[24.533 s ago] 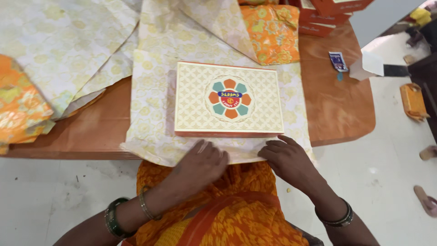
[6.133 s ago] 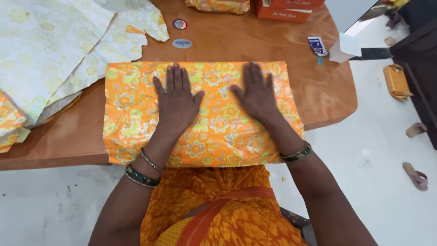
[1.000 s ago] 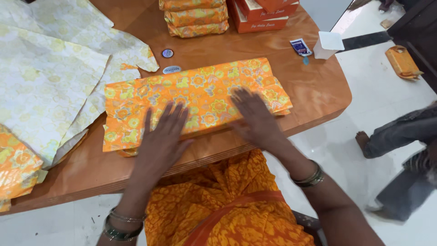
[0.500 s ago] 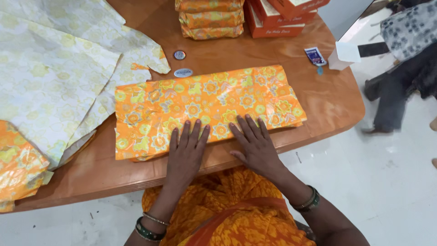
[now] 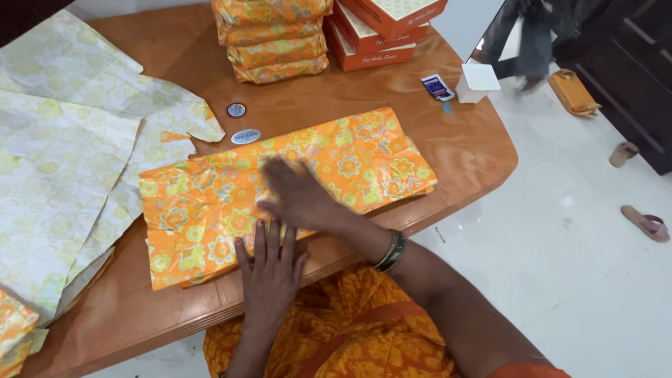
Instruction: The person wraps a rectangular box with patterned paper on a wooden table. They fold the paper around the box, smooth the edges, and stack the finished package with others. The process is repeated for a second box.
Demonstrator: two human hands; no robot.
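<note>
I had my left hand (image 5: 269, 269) spread flat, fingers pressing the near edge of the flat box wrapped in glossy orange flowered paper (image 5: 280, 189), which lay on the brown wooden table (image 5: 462, 150). My right hand (image 5: 297, 196), blurred, lay open across its top. The paper looked loose at the left end; I judged it could slip or spring open if my pressure eased.

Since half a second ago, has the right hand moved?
Yes. The right hand has slid left over the wrapped box, crossing above the left hand, away from the box's right end.
</note>
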